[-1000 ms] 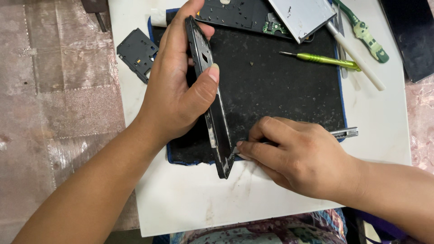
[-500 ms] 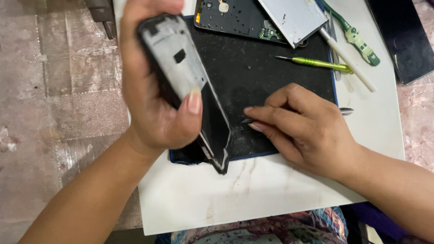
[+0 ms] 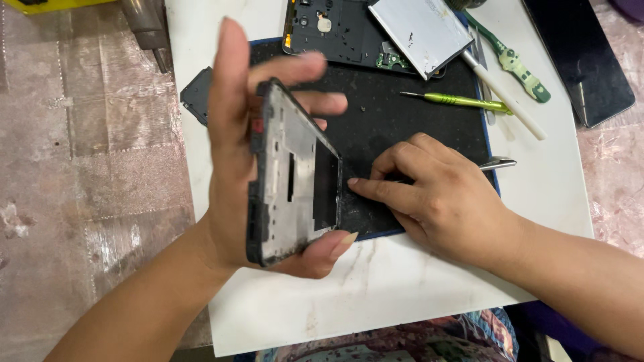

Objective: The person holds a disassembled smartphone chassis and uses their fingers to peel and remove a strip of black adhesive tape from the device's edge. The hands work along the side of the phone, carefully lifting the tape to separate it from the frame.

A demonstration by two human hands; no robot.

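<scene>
The left hand (image 3: 235, 181) held a stripped phone frame (image 3: 292, 181) upright above the near left corner of the black work mat (image 3: 402, 127), thumb under the frame's lower end and the fingers spread loosely behind its top, so the grip was light rather than clenched. The right hand (image 3: 436, 194) rested on the mat just right of the frame, fingers curled together with the forefinger tip pressed to the mat; metal tweezers (image 3: 498, 162) stuck out from under it, though whether the fingers pinched them was hidden. Beyond the mat's far edge lay an opened phone body (image 3: 335, 30), partly cut off, with a silver battery (image 3: 421, 30) leaning on it. Right of the mat sat a green screwdriver (image 3: 456, 101) and a white stick (image 3: 506, 94). The white table (image 3: 376, 295) lay bare nearer than the mat.
</scene>
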